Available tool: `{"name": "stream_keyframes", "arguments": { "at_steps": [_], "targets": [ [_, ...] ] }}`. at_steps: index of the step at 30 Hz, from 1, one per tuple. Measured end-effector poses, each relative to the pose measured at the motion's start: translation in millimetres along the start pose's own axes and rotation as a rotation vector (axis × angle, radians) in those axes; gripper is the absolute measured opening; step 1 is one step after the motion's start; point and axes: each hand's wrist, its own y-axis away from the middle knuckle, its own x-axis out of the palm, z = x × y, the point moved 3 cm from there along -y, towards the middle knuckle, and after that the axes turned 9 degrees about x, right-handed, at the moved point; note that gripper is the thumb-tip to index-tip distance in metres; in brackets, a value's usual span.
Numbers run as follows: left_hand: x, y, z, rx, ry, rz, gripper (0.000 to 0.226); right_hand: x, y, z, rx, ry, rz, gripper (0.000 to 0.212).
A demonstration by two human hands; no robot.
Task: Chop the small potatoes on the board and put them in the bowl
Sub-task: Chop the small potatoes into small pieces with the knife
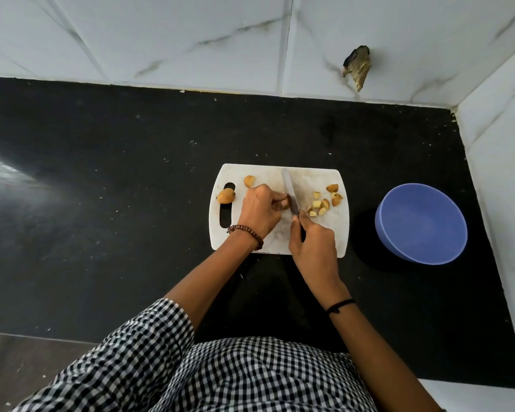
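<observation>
**Midway through the chopping, nothing in the bowl yet**

We are in the middle of a cut. Our left hand has its fingers curled down onto the potato under the knife. It is mostly hidden beneath them, so we cannot tell how much of it is already cut. Our right hand has its fingers wrapped round the handle of the knife. The blade runs away from us, just to the right of the left fingertips and touching the held potato.

On the far side of the blade from the left fingers lies a loose heap of chopped pieces, near the right edge of the board. Behind the left knuckles sits a whole potato, beside the board's handle slot. A cut piece lies just beyond the left fingers.

The blue bowl stands on the black worktop, well to the right of the knife hand and apart from the board. We see no potato in it.

By our judgement the task is perhaps half done. Some potato is cut, one is under the blade, and one whole potato and one larger piece wait their turn. Moving the pieces to the bowl has not begun, so every chopped piece will have to cross from board to bowl.
</observation>
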Motion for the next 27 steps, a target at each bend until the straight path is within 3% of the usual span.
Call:
{"name": "stream_keyframes", "arguments": {
  "at_steps": [7, 27],
  "targets": [
    [-1, 1, 2, 0.014, 0.013, -0.013, 0.012, 2, -4, 2, -0.025, -0.054, 0.0, 0.039],
    [0, 6, 4, -0.057, 0.084, -0.09, 0.014, -10, 28, 6, -0.017, 0.232, 0.077, 0.038]
  ]
}}
